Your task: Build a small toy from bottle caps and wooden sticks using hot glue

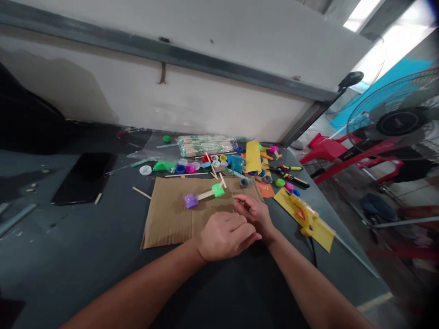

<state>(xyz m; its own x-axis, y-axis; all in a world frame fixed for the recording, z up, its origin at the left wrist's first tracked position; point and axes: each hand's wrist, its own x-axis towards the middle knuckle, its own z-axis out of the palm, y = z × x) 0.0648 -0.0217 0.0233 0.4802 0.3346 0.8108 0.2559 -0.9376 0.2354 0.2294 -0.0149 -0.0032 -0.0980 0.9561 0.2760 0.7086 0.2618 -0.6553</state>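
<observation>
On the cardboard sheet (168, 224) lies a small assembly of a purple bottle cap (191, 201) and a green bottle cap (217, 190), joined by wooden sticks (205, 196). Short sticks (222, 180) rise from the green end. My left hand (228, 235) is closed over the sheet's front right part, its fingers curled inward. Close behind it, partly covered, my right hand (255, 214) also has bent fingers, drawn together. Whatever they may pinch is hidden. Both hands are apart from the cap assembly. A grey cap (244, 183) stands near the sheet's back right.
A yellow glue gun (305, 217) rests on yellow paper (324, 235) at right, its cable running forward. Behind the sheet are several coloured caps (190, 168), bagged wooden sticks (206, 145) and cutters (291, 176). A phone (84, 178) lies left; a fan (399, 122) stands right.
</observation>
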